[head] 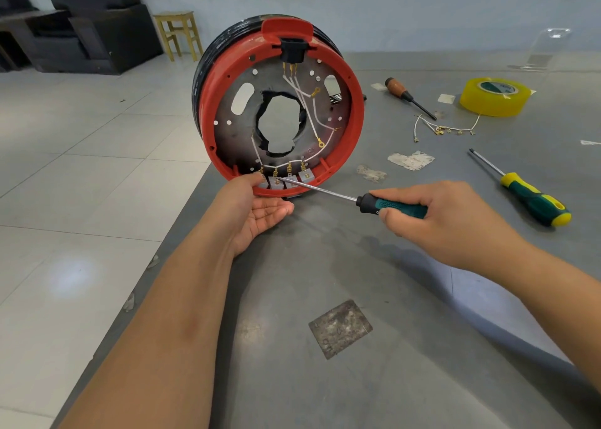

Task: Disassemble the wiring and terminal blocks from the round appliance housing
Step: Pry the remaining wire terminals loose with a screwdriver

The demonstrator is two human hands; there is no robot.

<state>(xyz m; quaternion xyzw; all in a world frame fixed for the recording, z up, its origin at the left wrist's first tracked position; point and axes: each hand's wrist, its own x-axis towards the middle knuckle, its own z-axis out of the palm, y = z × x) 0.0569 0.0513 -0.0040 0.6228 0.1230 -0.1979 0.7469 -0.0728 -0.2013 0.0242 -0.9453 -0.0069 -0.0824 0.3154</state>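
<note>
Round red plastic appliance housing (280,109) standing on edge at the grey table's (374,282) left edge

We are cradling its lower rim with our left hand (260,210), fingers relaxed, while our right hand (445,220) is gripping a teal-handled screwdriver (357,197), tip touching the grey terminal blocks (286,181) under the white wires (309,103)

One round housing (279,103) is standing on the table (390,298), showing four grey terminal blocks (286,181) along its near rim. Three screwdrivers are showing: one in the right hand (448,220), two lying at far right (533,197) (408,96). One tape roll (494,96) is sitting far right. One stool (177,33) is standing far left.
</note>
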